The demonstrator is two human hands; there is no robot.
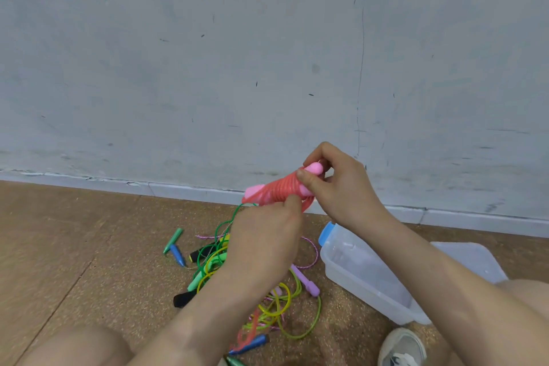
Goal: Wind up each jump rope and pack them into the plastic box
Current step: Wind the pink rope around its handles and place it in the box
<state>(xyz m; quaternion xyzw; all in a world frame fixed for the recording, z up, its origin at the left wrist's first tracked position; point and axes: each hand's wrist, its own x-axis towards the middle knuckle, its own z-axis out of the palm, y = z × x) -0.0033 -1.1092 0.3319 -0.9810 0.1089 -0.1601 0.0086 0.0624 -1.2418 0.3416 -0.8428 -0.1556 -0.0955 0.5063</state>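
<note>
Left hand [264,235] pinches the light, probably springy cord [286,183] of the pink jump rope [267,192], held between both hands. Right hand [341,187] grips its stiff handles [315,168], likely the surest hold. The plastic box [350,273] lies below the right wrist.

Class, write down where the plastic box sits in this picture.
In the head view the plastic box sits on the floor at lower right, under the right forearm, just right of the loose rope pile, with its lid beside it.

Glossy plastic pink rope [279,187], translucent smooth plastic box [365,273], speckled cork-like floor [89,246], scuffed matt wall [208,68].
</note>
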